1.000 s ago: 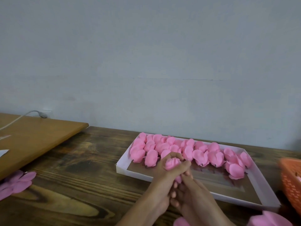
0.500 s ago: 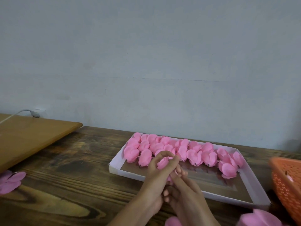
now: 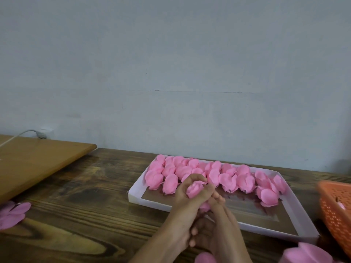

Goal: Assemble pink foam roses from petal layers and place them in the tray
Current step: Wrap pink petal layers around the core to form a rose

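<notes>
Left hand (image 3: 185,198) curls round the rose (image 3: 193,187). Right hand (image 3: 218,215), just beneath, pinches its base. The foam looks light, soft and easily crushed, so grip at the base, not the petals.

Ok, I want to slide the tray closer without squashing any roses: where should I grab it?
Probably the near wall of the tray, toward its right end, coming from the near side. The wall stands upright, so fingers can hook over it. The floor just behind it is bare, while the roses crowd the far side.
</notes>
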### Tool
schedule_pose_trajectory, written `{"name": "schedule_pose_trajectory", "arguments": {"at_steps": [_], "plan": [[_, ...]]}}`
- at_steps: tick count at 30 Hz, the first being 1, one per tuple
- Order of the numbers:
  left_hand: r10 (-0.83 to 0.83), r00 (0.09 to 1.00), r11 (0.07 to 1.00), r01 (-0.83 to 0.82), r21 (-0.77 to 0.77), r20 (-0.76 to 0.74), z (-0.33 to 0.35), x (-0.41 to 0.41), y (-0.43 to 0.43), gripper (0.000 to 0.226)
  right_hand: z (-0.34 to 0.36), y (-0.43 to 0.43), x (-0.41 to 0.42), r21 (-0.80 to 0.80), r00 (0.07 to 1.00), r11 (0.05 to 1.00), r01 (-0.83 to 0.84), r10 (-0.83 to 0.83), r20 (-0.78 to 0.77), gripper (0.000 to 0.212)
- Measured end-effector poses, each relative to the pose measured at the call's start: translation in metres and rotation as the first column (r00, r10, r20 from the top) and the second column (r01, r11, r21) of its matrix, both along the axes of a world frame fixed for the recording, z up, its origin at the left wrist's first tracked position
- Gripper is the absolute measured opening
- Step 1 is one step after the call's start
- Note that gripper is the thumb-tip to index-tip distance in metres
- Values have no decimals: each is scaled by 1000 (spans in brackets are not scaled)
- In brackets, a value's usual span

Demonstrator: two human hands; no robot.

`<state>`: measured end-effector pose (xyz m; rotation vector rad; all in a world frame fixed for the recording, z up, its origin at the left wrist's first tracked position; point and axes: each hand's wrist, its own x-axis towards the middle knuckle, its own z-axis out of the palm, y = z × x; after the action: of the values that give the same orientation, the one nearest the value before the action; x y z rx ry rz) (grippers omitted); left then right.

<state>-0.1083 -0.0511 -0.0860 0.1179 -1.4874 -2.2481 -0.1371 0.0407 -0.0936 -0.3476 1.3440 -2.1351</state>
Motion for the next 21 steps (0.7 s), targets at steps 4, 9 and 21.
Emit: {"name": "schedule_pose_trajectory", "arguments": {"at_steps": [4, 9, 21], "plan": [[18, 999, 999, -17, -39, 30, 2, 2, -2, 61, -1, -2, -3, -104, 998, 995, -8, 2, -56, 35], [-49, 998, 991, 54, -120, 49, 1, 5, -4, 47, -4, -7, -7, -28, 999, 1000, -5, 7, 38, 33], [-36, 999, 996, 37, -80, 20, 2, 2, -5, 41, 3, 10, -10, 278, 922, 961, 5, 104, -373, 61]]}}
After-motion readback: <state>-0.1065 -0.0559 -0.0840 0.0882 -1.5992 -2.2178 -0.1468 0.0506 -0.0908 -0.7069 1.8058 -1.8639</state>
